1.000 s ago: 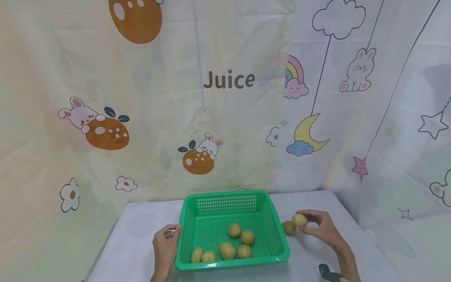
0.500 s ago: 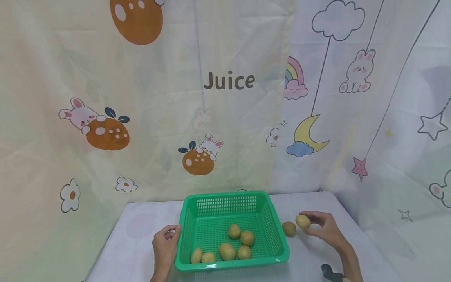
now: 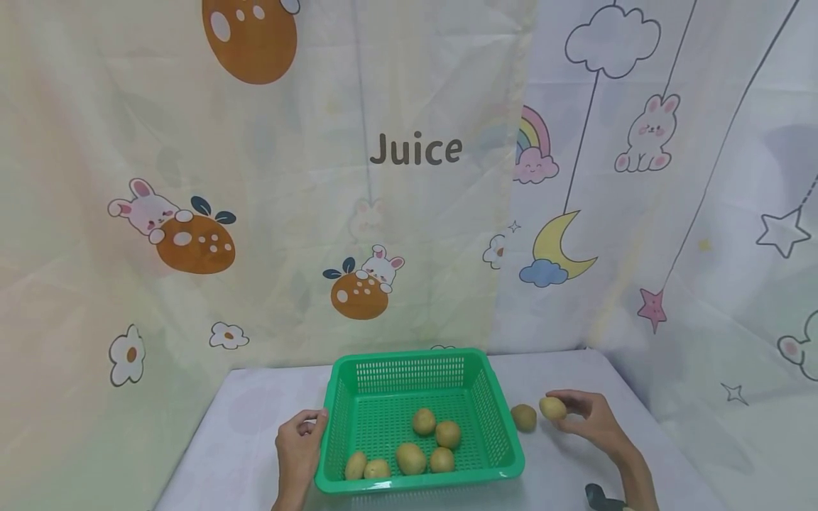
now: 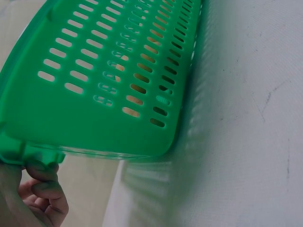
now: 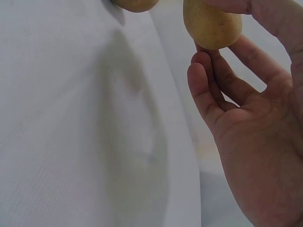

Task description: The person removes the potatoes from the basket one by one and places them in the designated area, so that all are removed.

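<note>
A green plastic basket (image 3: 418,485) with slotted walls stands on the table; several potatoes (image 3: 411,459) lie inside, mostly toward its front. My left hand (image 3: 297,451) grips the rim on the basket's left side; in the left wrist view its curled fingers (image 4: 45,187) are at the rim under one end. To the right of the basket, my right hand (image 3: 597,426) pinches a potato (image 3: 552,409) between thumb and fingertips. The right wrist view shows this potato (image 5: 212,28) held above the table. Another, browner potato (image 3: 524,418) sits by the basket's right wall.
A white cloth-covered table (image 3: 246,419) carries everything. Behind it and along both sides hang printed curtains (image 3: 434,234) with rabbits, fruit and the word "Juice". Part of a dark object (image 3: 601,498) shows near my right forearm at the bottom edge.
My right hand has moved slightly right and nearer with its potato, widening the gap to the potato on the table. The left hand stays on the basket rim.
</note>
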`<state>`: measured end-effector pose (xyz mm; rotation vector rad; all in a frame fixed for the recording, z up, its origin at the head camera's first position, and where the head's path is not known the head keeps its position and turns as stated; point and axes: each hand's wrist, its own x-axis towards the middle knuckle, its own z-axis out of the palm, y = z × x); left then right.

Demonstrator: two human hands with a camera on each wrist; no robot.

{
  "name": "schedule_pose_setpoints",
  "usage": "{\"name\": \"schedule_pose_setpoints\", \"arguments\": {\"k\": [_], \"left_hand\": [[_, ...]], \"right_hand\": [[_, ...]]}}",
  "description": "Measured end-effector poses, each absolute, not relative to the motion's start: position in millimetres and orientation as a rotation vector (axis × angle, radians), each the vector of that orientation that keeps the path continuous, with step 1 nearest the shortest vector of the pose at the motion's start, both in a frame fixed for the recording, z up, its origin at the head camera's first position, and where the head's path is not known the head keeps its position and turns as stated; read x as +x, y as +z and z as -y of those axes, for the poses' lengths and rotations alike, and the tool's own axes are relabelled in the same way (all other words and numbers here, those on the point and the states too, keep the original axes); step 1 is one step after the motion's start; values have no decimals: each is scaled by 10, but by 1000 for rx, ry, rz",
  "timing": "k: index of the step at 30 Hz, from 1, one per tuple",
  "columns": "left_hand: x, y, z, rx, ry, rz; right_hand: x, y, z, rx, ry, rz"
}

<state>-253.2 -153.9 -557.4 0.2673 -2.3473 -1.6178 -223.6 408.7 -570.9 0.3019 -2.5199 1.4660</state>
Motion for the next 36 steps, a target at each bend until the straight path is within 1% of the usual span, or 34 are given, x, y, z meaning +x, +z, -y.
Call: {"name": "schedule_pose_setpoints", "arguments": {"k": [12, 24, 36], "left_hand": [[-2540, -5583, 1540, 273, -1614, 2353], [-2533, -5571, 1529, 262, -1590, 2328], [-2545, -5563, 1526, 301, -1574, 2367]], "right_hand": [[-2232, -5801, -4132, 231, 1482, 2541], [-2237, -5819, -4154, 272, 1490, 2511], [-2293, -5836, -4210, 208, 1460, 2564]]}}
